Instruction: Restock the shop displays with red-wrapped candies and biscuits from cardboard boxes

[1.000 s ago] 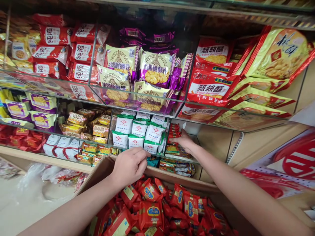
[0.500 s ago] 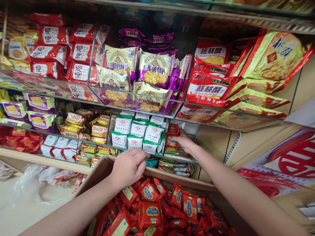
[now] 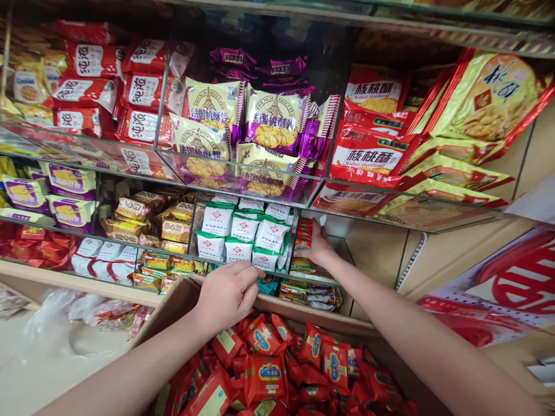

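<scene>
My right hand [image 3: 318, 245] reaches into a compartment of the lower shelf. Its fingers are behind a stack of small red biscuit packets [image 3: 303, 233], with the thumb across the front, so I see it closed on the packet there. My left hand [image 3: 228, 292] is closed, its fingers curled over the far rim of a cardboard box [image 3: 299, 306]; the fingertips are partly hidden. Inside the box lies a loose heap of red wrapped biscuit packets [image 3: 264, 375] with blue and gold labels, below and between my forearms.
White packets with green edges [image 3: 243, 226] fill the compartment left of my right hand. Overhead, a glass-fronted shelf [image 3: 243, 189] holds purple-and-cream biscuit packs [image 3: 275, 121] and red walnut shortbread packs [image 3: 368, 153]. A clear plastic bag [image 3: 52, 326] lies at lower left.
My right hand has shifted slightly left and its thumb now lies across the front of the red packets. The left hand stays on the box rim.
</scene>
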The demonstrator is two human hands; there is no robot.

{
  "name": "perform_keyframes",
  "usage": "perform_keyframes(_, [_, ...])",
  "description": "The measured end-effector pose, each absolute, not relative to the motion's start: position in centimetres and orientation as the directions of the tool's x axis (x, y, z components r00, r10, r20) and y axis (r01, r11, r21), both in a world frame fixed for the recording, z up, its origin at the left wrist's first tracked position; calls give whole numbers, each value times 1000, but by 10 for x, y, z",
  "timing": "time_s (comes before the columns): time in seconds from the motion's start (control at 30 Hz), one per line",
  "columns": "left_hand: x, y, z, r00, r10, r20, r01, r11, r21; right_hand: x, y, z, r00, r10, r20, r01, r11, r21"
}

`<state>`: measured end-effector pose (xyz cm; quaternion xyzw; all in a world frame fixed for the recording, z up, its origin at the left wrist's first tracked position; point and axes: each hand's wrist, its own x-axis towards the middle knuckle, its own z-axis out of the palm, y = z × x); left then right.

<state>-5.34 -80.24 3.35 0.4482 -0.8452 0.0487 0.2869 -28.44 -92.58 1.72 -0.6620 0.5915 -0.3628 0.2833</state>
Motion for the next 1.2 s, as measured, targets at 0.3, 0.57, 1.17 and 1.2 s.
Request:
perform_keyframes(0.3, [-54, -802, 33, -435, -724, 535, -798, 586, 144, -274, -934, 20, -43, -993, 110, -564, -67, -823])
perform_keyframes(0.57, [-54, -802, 31, -450, -703, 550, -794, 597, 115, -276, -933, 24, 73, -994, 82, -378, -104, -920])
perform_keyframes(1.17, [-52, -800, 31, -462, -700, 545, -777, 616, 132, -294, -941, 15, 137, -976, 168, -476, -213, -853])
perform_keyframes(1.2, [-52, -800, 31, -462, -700, 544, -777, 616, 133, -296, -943, 13, 130, -974, 185, -504, -226, -833])
